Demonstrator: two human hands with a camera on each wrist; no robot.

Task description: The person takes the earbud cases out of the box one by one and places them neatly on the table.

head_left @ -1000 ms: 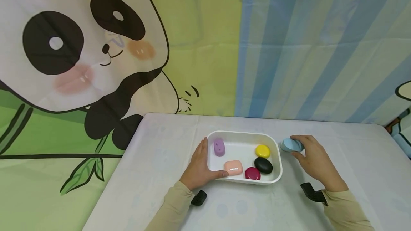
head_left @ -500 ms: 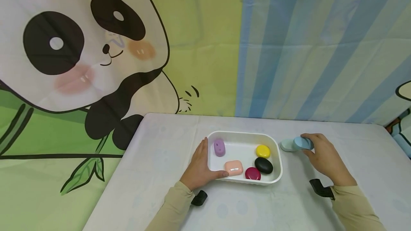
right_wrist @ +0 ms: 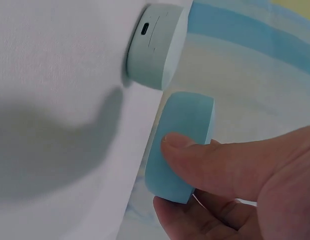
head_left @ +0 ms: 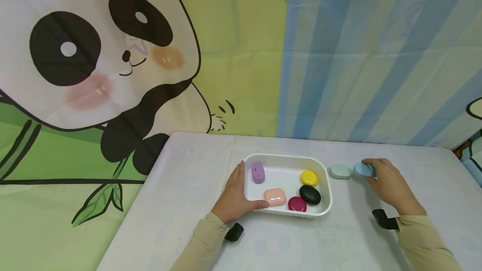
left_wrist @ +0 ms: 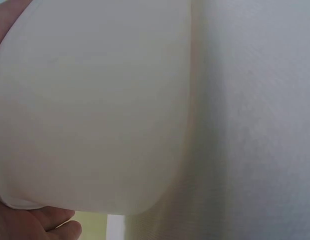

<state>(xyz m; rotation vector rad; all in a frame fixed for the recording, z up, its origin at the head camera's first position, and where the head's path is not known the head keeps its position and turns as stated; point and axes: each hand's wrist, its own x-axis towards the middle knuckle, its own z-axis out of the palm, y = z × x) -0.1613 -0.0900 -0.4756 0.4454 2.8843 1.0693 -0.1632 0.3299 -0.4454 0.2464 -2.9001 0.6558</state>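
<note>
In the head view, my left hand holds the left end of a white tray, with the fingers along its side and the thumb on the front rim. My right hand pinches a light blue earbud case between thumb and fingers, to the right of the tray. A mint green earbud case sits on the table between the tray and the blue case. Its small port shows in the right wrist view. The left wrist view is mostly filled by the tray's wall.
Inside the tray lie a purple case, a pink case, a dark red round case, a black oval case and a yellow round case. A white cloth covers the table; a printed curtain hangs behind.
My right hand has carried the blue case rightward, from in front of the mint case to a spot beside it. The mint case has come fully into view. My left hand has stayed on the tray.
</note>
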